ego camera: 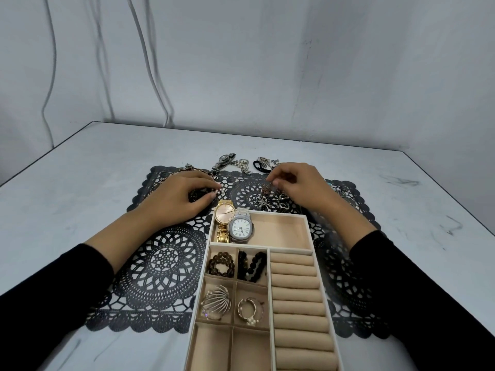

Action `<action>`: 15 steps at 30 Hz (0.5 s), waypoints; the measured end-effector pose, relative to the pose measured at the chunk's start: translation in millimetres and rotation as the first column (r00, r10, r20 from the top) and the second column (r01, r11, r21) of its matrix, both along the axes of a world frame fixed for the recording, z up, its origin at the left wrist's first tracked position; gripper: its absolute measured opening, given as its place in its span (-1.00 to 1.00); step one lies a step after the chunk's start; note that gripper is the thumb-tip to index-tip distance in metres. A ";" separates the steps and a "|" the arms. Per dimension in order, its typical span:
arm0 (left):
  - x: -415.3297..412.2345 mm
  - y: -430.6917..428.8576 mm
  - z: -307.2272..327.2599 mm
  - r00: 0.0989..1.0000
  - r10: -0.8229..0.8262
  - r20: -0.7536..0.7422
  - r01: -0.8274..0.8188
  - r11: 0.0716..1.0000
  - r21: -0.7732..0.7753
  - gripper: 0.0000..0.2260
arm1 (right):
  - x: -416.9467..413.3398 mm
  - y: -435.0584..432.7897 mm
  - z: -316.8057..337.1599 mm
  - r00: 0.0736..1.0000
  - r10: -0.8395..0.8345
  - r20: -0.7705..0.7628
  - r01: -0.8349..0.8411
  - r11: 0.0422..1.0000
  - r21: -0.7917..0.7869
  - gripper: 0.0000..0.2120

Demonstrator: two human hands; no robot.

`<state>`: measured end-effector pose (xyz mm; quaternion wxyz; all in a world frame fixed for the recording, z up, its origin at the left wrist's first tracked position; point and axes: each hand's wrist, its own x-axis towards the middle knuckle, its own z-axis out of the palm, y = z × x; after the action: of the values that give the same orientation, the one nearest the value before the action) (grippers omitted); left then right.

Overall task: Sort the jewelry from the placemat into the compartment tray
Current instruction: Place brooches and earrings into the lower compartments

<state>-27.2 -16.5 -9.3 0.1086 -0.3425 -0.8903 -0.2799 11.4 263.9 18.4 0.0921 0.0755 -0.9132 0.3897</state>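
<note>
Cool even light, wide-angle edge distortion

free: table (80, 188) left and right of placemat (163, 258) | obstacle: tray (281, 231) centre, jewelry (242, 165) along far edge

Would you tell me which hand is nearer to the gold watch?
The left hand, pinching a pearl piece just left of the gold watch; the right hand lies farther away to its right.

Matt beige velvety tray (310, 231), glossy metal watches (241, 227), black lacy placemat (163, 261), marbled smooth table (80, 183).
</note>
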 end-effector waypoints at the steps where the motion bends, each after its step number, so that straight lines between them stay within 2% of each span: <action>1: -0.6 -0.3 -0.4 1.000 -0.004 -0.008 0.004 1.000 0.002 -0.76 | 0.2 0.2 1.0 1.000 0.000 -0.003 0.000 1.000 -0.015 -0.80; 10: -4.0 -1.4 -0.8 1.000 0.001 -0.005 -0.001 0.999 0.048 -0.89 | -1.7 2.0 7.3 0.999 -0.001 -0.043 -0.003 0.996 -0.092 -0.84; 15: -2.0 0.5 2.2 0.998 0.028 0.057 -0.033 0.995 0.090 -0.95 | -1.4 1.6 11.9 0.999 -0.009 -0.053 0.000 0.986 -0.166 -0.88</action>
<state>-29.2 -16.0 -7.1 0.1033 -0.3157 -0.8844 -0.3279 9.9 265.4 30.3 0.1231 0.0760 -0.8750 0.4619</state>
